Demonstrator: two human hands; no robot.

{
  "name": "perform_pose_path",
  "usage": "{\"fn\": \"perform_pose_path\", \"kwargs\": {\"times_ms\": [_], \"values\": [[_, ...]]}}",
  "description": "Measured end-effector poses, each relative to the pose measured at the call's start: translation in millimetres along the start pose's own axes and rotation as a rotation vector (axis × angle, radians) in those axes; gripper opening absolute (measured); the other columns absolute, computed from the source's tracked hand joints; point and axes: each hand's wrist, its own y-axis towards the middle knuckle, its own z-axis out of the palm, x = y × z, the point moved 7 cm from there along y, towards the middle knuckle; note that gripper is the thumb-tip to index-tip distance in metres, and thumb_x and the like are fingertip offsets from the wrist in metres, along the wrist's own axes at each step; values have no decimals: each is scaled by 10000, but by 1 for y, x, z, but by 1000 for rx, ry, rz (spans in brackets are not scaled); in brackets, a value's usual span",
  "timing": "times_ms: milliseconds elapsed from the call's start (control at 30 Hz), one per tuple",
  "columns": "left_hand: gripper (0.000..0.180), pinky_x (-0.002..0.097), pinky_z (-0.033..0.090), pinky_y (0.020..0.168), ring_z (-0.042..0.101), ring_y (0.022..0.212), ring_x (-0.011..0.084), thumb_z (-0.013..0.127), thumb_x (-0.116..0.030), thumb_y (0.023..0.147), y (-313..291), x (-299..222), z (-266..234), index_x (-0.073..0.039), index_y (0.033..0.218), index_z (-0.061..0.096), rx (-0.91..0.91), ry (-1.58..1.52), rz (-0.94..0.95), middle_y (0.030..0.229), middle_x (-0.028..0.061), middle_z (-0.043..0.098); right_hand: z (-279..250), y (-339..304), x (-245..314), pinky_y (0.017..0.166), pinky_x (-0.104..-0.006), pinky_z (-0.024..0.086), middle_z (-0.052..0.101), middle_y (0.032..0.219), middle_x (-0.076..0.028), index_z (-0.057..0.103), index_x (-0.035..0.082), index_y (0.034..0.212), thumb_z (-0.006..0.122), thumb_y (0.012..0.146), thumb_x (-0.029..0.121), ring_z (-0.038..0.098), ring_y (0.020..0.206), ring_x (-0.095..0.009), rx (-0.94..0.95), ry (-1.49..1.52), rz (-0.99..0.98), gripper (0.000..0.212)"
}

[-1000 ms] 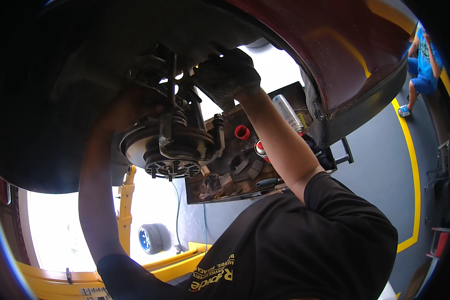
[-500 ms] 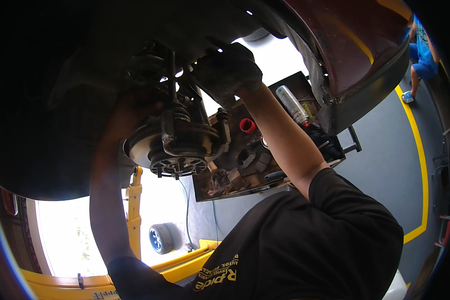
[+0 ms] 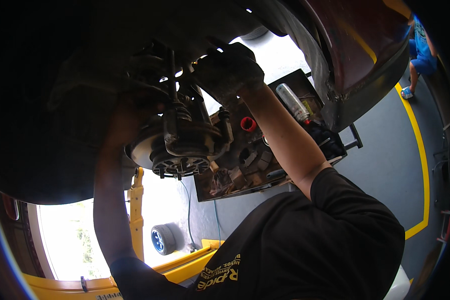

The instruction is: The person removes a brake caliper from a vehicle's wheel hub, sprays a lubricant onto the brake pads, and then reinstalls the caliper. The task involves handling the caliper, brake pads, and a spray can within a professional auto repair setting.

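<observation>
Under a dark red car body, the brake disc [image 3: 143, 149] and its studded wheel hub [image 3: 181, 167] hang exposed. A dark bracket [image 3: 170, 134] crosses the front of the disc, with a slim upright rod [image 3: 172, 85] behind it. My left hand [image 3: 137, 106] reaches into the shadow behind the disc, beside the suspension parts; its fingers are mostly lost in the dark. Up to the right of the rod, my right hand [image 3: 231, 70], in a dark glove, is bent closed among the parts. What it grips is hidden.
Below my right arm stands a dark tool tray [image 3: 225, 194] holding a spray can [image 3: 292, 102], a red ring-shaped piece [image 3: 248, 124] and several worn blocks. The car's fender [image 3: 357, 45] overhangs at right. Yellow lift beams [image 3: 195, 264], a loose wheel [image 3: 163, 239] and a person in blue [image 3: 423, 50] are farther off.
The whole view has shifted slightly. Both hands keep about the same places at the suspension parts, with no clear change in hold.
</observation>
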Motion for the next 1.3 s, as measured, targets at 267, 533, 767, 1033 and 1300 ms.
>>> {"fn": "perform_pose_path", "kwargs": {"times_ms": [267, 533, 767, 1033, 1300], "values": [[273, 368, 547, 928, 699, 1052, 212, 721, -188, 960, -5, -5, 1, -73, 1207, 744, -65, 183, 38, 1135, 98, 739, -18, 2, -17, 692, -363, 628, 713, 1106, -221, 562, -115, 1338, 599, 1005, 52, 736, 920, -290, 20, -324, 77, 375], [292, 344, 546, 955, 693, 1091, 198, 685, -186, 980, 16, 14, 8, -52, 1237, 727, 124, -79, 74, 1148, 92, 725, -3, -4, -1, 734, -308, 622, 729, 1083, -132, 601, -61, 1326, 653, 981, 69, 730, 922, -199, -116, -289, 78, 372], [316, 329, 545, 964, 693, 1088, 185, 672, -208, 1007, 12, 9, 8, -20, 1259, 702, 164, -112, 45, 1149, 86, 731, -7, -8, -4, 826, -276, 615, 758, 1093, -76, 625, -19, 1341, 683, 971, 104, 738, 910, -136, -219, 144, 150, 394], [299, 334, 552, 950, 692, 1065, 178, 732, -169, 965, 16, 1, 5, -5, 1215, 720, 151, -127, 87, 1131, 98, 733, -3, -10, -16, 785, -366, 627, 742, 1078, -165, 578, -78, 1369, 556, 1037, 113, 746, 893, -260, -303, 555, 242, 384], [279, 342, 560, 943, 705, 1024, 188, 752, -108, 922, 15, 6, 4, -3, 1179, 736, 111, -227, -12, 1096, 89, 743, 0, -10, -10, 760, -379, 625, 737, 1060, -184, 584, -82, 1358, 531, 1058, 125, 744, 892, -278, -269, 613, 203, 368]]}}
